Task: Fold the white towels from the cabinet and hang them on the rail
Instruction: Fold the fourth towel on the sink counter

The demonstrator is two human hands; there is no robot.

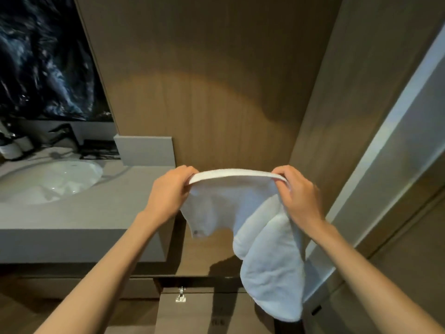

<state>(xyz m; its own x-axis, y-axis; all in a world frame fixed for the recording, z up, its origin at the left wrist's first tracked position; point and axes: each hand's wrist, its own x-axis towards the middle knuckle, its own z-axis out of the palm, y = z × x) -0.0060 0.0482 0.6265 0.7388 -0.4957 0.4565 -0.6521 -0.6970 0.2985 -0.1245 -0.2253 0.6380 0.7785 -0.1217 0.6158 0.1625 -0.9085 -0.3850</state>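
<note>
Before the wood wall panel (216, 92), just right of the desk (84, 213): white towel (240, 201) stretched level in mid-air, top edge pinched by left grip (168, 191) and right grip (301, 194) (curled over its hem), remainder drooping below the right one.

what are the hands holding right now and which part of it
A white towel, held by its top edge: the left hand pinches the left end, the right hand the right end. The rest hangs down.

Dim and warm in here: a soft glow pools on the far wood wall (192, 112), shadows below, edges bowed, detail soft.
</note>
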